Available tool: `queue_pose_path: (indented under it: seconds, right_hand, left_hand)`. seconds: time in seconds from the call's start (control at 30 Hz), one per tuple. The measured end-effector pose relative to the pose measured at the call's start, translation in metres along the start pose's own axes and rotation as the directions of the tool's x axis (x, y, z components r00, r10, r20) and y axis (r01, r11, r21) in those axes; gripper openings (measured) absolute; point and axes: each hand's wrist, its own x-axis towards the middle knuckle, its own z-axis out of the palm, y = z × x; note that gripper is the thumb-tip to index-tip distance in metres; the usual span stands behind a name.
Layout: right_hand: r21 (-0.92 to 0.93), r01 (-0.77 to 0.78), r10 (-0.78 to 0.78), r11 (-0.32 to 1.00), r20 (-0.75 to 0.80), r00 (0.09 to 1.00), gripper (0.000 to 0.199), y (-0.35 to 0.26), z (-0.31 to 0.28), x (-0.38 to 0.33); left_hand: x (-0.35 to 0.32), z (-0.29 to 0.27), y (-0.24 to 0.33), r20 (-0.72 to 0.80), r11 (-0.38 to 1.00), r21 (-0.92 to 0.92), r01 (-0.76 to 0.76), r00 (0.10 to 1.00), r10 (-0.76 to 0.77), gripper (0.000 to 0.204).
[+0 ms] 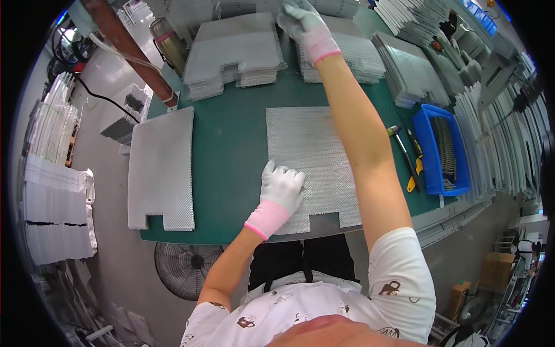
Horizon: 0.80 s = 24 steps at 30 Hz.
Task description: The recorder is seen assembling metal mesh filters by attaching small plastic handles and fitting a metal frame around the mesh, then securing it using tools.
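A sheet of silvery metal mesh [309, 162] lies flat on the green table [231, 150], directly in front of the person, its near edge reaching the table's front edge, where a notch is cut into it. The left hand [281, 188], in a white glove with a pink cuff, rests palm down on the sheet's near left part, fingers spread flat and gripping nothing. The right arm crosses over the sheet's right side and hides part of it.

The right hand [303, 23], gloved the same way, reaches to the far side of the table, onto the stacks of mesh sheets [237, 52] piled there. Its fingers curl at the top edge of a stack, but whether they pinch a sheet or only touch it is hard to make out, so far from the camera and bent by the lens.

To the left, a second pile of notched mesh sheets [162, 168] lies on the table, its near edge hanging slightly past the table's edge. To the right, a blue plastic tray [430, 144] holds small dark parts too fine to tell; just beside it lie hand tools [407, 159], one with a yellow handle. More stacked sheets fill the far right, cut off by the dark rim. A metal flask [169, 43] stands at the far left of the table, and a floor fan [188, 269] shows below the table, partly hidden by the left arm.
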Motion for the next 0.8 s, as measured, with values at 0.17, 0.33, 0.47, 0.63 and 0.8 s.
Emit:
queue_pose_path:
  seconds: [0.17,0.33,0.47,0.63,0.8]
  right_hand:
    - [-0.005,0.017,-0.014,1.0,0.336,0.942,0.057,-0.029,-0.025,-0.082]
    - [-0.187,-0.031,0.046,0.982,0.075,0.996,0.051,-0.081,-0.028,-0.211]
    - [-0.218,-0.128,0.114,0.967,-0.074,0.991,0.048,-0.099,-0.037,-0.307]
    - [-0.368,-0.309,0.146,0.877,-0.408,0.901,0.055,-0.1,-0.005,-0.38]
    - [-0.712,-0.486,0.014,0.506,-0.557,0.83,0.047,-0.095,-0.021,-0.423]
  left_hand:
    - [-0.005,0.001,0.007,-0.28,0.995,-0.053,-0.083,0.958,0.065,0.022]
    - [-0.042,-0.071,0.021,-0.517,0.994,-0.029,-0.107,0.853,0.077,0.018]
    - [-0.036,-0.079,-0.002,-0.41,0.648,-0.71,0.275,0.586,-0.699,0.064]
    - [-0.031,-0.061,-0.001,0.145,0.261,-0.893,0.366,0.784,-0.604,0.05]
    - [-0.038,-0.04,0.015,0.233,0.34,-0.763,0.55,0.724,-0.649,0.052]
